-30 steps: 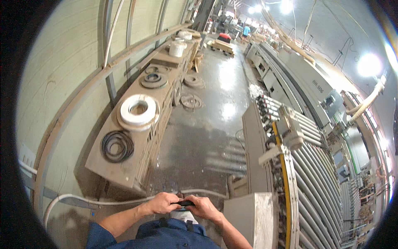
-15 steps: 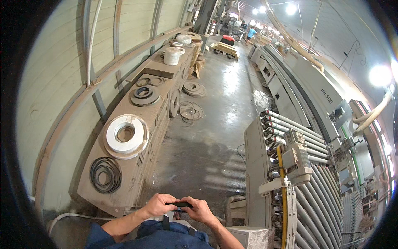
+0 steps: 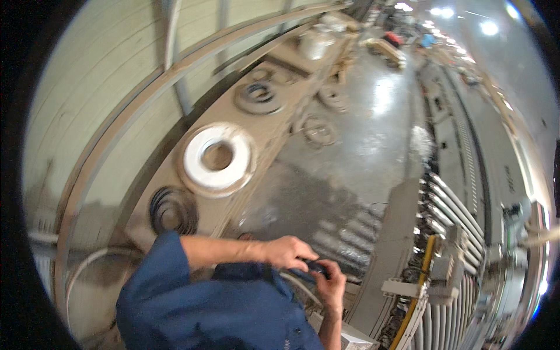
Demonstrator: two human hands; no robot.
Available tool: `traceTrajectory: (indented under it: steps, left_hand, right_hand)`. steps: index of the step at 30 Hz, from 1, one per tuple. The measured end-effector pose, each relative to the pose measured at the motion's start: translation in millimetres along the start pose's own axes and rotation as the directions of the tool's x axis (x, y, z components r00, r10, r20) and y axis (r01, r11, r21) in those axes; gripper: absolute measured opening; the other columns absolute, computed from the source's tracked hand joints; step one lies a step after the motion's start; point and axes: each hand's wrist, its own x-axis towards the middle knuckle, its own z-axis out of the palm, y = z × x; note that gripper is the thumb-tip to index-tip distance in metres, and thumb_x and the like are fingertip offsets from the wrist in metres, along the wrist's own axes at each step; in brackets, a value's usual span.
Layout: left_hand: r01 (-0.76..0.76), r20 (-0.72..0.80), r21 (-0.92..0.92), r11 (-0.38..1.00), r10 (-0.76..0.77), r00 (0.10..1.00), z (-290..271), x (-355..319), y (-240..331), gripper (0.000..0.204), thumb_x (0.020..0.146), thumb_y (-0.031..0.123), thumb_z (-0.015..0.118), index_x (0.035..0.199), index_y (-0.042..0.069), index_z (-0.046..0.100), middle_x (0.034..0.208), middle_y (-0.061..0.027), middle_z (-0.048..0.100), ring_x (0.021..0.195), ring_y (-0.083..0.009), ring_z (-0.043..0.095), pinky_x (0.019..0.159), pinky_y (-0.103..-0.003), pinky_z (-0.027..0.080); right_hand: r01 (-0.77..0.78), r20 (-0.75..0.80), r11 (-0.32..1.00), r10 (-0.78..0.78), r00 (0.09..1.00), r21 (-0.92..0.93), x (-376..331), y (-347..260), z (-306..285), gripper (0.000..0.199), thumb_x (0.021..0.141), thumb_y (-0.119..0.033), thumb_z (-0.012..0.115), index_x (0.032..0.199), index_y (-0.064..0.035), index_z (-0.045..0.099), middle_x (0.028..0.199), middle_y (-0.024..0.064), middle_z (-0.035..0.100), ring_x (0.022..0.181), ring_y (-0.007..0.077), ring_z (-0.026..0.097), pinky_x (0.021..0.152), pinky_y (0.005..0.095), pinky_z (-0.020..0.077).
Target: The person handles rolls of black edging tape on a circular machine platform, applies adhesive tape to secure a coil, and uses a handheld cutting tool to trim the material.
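Observation:
Both my hands meet in front of my body, at the lower middle. Between them is a small black object (image 3: pixel 317 267), mostly hidden by fingers and blurred, so its kind cannot be made out. My right hand (image 3: pixel 332 287) is closed round it with bent fingers. My left hand (image 3: pixel 289 253) reaches across from the left, its fingertips pinched at the near end of the same object. The left forearm lies nearly level, in a dark blue sleeve, while the right forearm rises from below.
A long dusty bench (image 3: pixel 233 213) runs along the left wall, bearing a white ring-shaped roll (image 3: pixel 198 157), dark coiled bands (image 3: pixel 169 219) and a white bucket-like roll (image 3: pixel 315 44). Coils (image 3: pixel 319 129) lie on the floor. At right stands a roller conveyor (image 3: pixel 458 210) beside a long machine.
My view has swung, so the bench and conveyor sit further right in it. Both hands have moved rightward together, the left forearm now stretched across my body. The black object stays between them.

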Motion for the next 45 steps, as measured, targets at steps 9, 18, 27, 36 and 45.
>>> traceTrajectory:
  steps: [9, 18, 27, 36, 45]
  left_hand:
    - [0.377, 0.211, -0.316, 0.871, -0.323, 0.922, -84.9, -66.3, -16.9, 0.037, 0.091, 0.027, 0.066, 0.116, -0.001, 0.066, 0.100, -0.0155, 0.071, 0.087, -0.0214, 0.066, 0.078, -0.034, 0.051]
    - [0.535, -0.686, 0.235, 0.812, -0.251, 0.683, -193.1, -129.3, -13.0, 0.027, 0.082, 0.021, 0.072, 0.098, 0.000, 0.068, 0.081, -0.0200, 0.065, 0.073, -0.0360, 0.064, 0.067, -0.044, 0.048]
    - [0.868, -0.775, 0.202, 0.454, -0.467, 0.425, -153.9, -182.0, -206.7, 0.039, 0.080, 0.032, 0.074, 0.109, 0.007, 0.067, 0.116, -0.0153, 0.063, 0.114, -0.0355, 0.053, 0.097, -0.046, 0.040]
    - [0.847, -0.757, 0.283, 0.450, -0.438, 0.485, -150.9, -169.3, -212.4, 0.039, 0.079, 0.022, 0.074, 0.111, 0.003, 0.061, 0.110, -0.0177, 0.061, 0.108, -0.0367, 0.054, 0.098, -0.048, 0.038]
    - [0.414, -0.793, 0.070, 0.907, -0.202, 0.575, -144.5, -45.5, -151.6, 0.022, 0.085, 0.004, 0.060, 0.104, -0.002, 0.068, 0.096, -0.0195, 0.068, 0.095, -0.0342, 0.063, 0.089, -0.044, 0.047]
  right_hand:
    - [0.264, 0.256, 0.964, -0.245, 0.935, -0.040, 77.8, -43.5, 45.9, 0.041, 0.077, 0.007, 0.067, 0.117, -0.0015, 0.061, 0.116, 0.0149, 0.067, 0.106, 0.0260, 0.065, 0.093, 0.0353, 0.0489]
    - [0.061, 0.205, 0.996, -0.072, 0.976, 0.060, 121.0, -44.1, 70.8, 0.027, 0.088, -0.002, 0.067, 0.115, -0.0018, 0.066, 0.109, 0.0121, 0.071, 0.101, 0.0207, 0.068, 0.089, 0.0331, 0.0532]
    - [-0.011, 0.357, 0.995, 0.044, 0.933, -0.096, 106.0, -39.9, 78.2, 0.034, 0.089, -0.017, 0.069, 0.119, -0.0030, 0.064, 0.104, 0.0172, 0.071, 0.099, 0.0278, 0.070, 0.085, 0.0357, 0.0546]
    - [-0.200, 0.196, 0.979, 0.205, 0.959, -0.047, 73.8, -5.7, 74.0, 0.033, 0.091, -0.021, 0.068, 0.119, -0.0044, 0.064, 0.107, 0.0142, 0.072, 0.099, 0.0244, 0.071, 0.085, 0.0330, 0.0546]
    - [-0.219, 0.085, 0.973, 0.225, 0.971, -0.073, 59.9, -14.3, 68.7, 0.032, 0.090, -0.021, 0.069, 0.117, -0.0050, 0.065, 0.102, 0.0148, 0.073, 0.095, 0.0244, 0.072, 0.083, 0.0330, 0.0554]
